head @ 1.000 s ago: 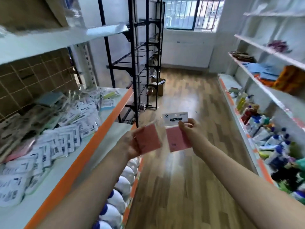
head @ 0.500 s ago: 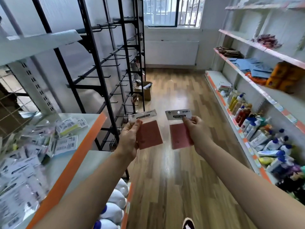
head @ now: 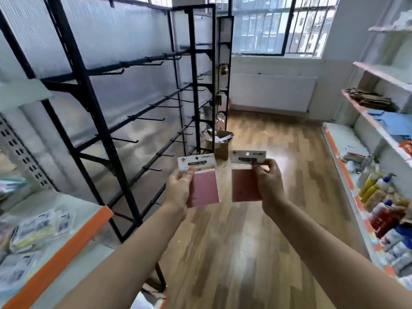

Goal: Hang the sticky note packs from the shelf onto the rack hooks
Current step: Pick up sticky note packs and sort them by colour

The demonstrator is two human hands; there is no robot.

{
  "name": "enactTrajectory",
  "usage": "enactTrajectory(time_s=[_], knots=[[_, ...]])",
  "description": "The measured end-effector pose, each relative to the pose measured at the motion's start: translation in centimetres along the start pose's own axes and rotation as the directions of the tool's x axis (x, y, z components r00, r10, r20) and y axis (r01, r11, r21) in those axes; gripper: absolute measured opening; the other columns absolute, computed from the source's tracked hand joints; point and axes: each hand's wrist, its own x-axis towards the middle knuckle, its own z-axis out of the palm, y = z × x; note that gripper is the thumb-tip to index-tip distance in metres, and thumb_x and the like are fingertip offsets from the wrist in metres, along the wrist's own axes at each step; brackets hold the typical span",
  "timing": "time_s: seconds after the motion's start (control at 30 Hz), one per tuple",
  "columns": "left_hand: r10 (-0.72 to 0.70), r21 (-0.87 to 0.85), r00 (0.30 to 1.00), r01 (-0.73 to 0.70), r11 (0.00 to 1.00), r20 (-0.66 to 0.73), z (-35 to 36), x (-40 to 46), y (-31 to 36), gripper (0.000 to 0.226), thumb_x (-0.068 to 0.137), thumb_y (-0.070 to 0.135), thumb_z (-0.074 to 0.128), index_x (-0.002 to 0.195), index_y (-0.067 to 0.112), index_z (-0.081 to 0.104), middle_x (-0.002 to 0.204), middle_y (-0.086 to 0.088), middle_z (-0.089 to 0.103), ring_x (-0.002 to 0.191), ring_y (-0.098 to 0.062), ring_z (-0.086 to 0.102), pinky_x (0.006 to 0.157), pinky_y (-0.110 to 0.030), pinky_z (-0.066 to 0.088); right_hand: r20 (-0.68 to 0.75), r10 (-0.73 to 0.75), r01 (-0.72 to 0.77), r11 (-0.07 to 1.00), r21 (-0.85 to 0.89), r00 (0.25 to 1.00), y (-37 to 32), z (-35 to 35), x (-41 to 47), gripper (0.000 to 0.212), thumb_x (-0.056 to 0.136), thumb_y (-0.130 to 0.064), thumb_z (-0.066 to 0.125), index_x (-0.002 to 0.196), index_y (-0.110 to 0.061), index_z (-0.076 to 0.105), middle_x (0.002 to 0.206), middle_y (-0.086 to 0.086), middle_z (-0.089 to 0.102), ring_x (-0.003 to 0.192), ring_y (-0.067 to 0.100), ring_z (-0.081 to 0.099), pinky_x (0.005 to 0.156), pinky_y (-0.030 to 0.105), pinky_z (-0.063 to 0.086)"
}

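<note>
My left hand (head: 179, 188) holds a pink sticky note pack (head: 204, 184) with a white header card, upright, in front of me. My right hand (head: 268, 181) pinches a second pink sticky note pack (head: 244, 184) by its header. The two packs sit side by side, a small gap between them. The black rack (head: 93, 112) stands to the left, its bare hooks (head: 148, 118) pointing out toward the aisle. Both packs are right of the hooks and apart from them. The shelf (head: 73, 230) with an orange edge at lower left carries several more packets (head: 38, 228).
A cardboard box (head: 219, 142) sits on the wooden floor by the rack's far end. Shelves (head: 365, 157) on the right hold bottles and folded goods. A barred window (head: 278, 25) is in the far wall. The aisle floor runs between the two sides.
The view has swung left and up from the shelf toward the rack. Both hands with their packs have risen and come nearer to the hooks; the left pack now stands upright.
</note>
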Motion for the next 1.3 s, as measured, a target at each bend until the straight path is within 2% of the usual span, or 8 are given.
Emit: enactTrajectory(time_s=[0.17,0.27,0.37,0.5,0.7,0.83,0.93,1.3], knots=[[0.124,0.128,0.980,-0.104,0.986,-0.157,1.2,6.0,1.9,0.035,0.087,0.038,0.066,0.107,0.010,0.060,0.080,-0.009,0.064,0.059,-0.021,0.058,0.053,-0.033,0.051,0.161,0.075,-0.089,0.993,0.082,0.984,-0.3,3.1,7.2,0.016,0.097,-0.019,0.054,0.110,-0.011,0.051,0.101,0.009,0.062,0.087,0.024,0.060,0.080,0.046,0.053],[0.252,0.159,0.951,-0.225,0.961,-0.179,1.8,9.7,3.7,0.021,0.087,0.037,0.066,0.099,0.019,0.065,0.086,-0.008,0.070,0.068,-0.021,0.066,0.054,-0.035,0.054,0.252,0.082,-0.108,0.990,0.091,0.964,-0.1,5.9,11.5,0.024,0.096,-0.022,0.054,0.114,-0.006,0.056,0.096,0.012,0.065,0.077,0.023,0.062,0.064,0.038,0.053],[0.401,0.239,0.886,-0.347,0.907,-0.233,2.1,13.2,5.9,0.012,0.083,0.045,0.065,0.080,0.033,0.063,0.067,0.008,0.067,0.054,-0.007,0.064,0.041,-0.022,0.047,0.355,0.076,-0.115,0.989,0.091,0.932,-0.6,9.6,15.7,0.023,0.096,-0.027,0.055,0.105,-0.007,0.062,0.087,0.012,0.065,0.069,0.021,0.058,0.052,0.029,0.048],[0.536,0.289,0.795,-0.463,0.838,-0.284,2.1,17.7,9.3,0.044,0.087,0.045,0.060,0.115,0.011,0.054,0.077,0.000,0.062,0.058,-0.006,0.062,0.044,-0.016,0.045,0.530,-0.009,-0.057,0.992,0.109,0.848,-2.4,15.7,20.3,0.022,0.095,-0.026,0.057,0.079,-0.014,0.065,0.059,-0.006,0.059,0.060,0.012,0.049,0.060,0.029,0.038],[0.731,0.436,0.608,-0.592,0.678,-0.309,1.9,21.1,13.9,0.032,0.093,0.036,0.053,0.107,0.007,0.053,0.082,-0.005,0.064,0.062,0.002,0.063,0.050,-0.008,0.045,0.753,-0.188,0.089,0.981,0.171,0.630,-5.6,24.3,24.6,0.012,0.093,-0.014,0.059,0.090,-0.018,0.070,0.073,-0.005,0.069,0.067,0.006,0.062,0.060,0.017,0.047],[0.748,0.459,0.504,-0.591,0.663,-0.432,0.8,21.7,16.0,0.029,0.089,0.042,0.054,0.101,0.015,0.057,0.086,-0.004,0.068,0.074,-0.015,0.067,0.062,-0.030,0.057,0.859,-0.299,0.210,0.950,0.229,0.416,-7.4,28.8,25.7,0.013,0.094,-0.024,0.058,0.091,-0.028,0.070,0.080,-0.008,0.073,0.069,0.005,0.068,0.058,0.014,0.048],[0.798,0.561,0.388,-0.569,0.601,-0.461,-0.7,22.4,17.4,0.029,0.091,0.037,0.052,0.093,0.009,0.057,0.067,0.010,0.061,0.057,0.000,0.058,0.050,-0.014,0.045,0.902,-0.333,0.254,0.930,0.266,0.275,-8.4,32.0,26.3,0.012,0.093,-0.033,0.058,0.088,-0.030,0.069,0.077,-0.010,0.073,0.067,0.005,0.069,0.055,0.012,0.048],[0.835,0.756,0.207,-0.354,0.550,-0.510,-1.8,25.7,19.6,0.033,0.092,0.040,0.051,0.067,0.018,0.052,0.053,0.012,0.045,0.049,-0.001,0.040,0.048,-0.011,0.033,0.931,-0.357,0.292,0.885,0.362,-0.072,-9.5,40.5,28.1,0.030,0.091,-0.034,0.063,0.068,-0.015,0.065,0.059,0.008,0.059,0.054,0.012,0.054,0.051,0.022,0.039]])
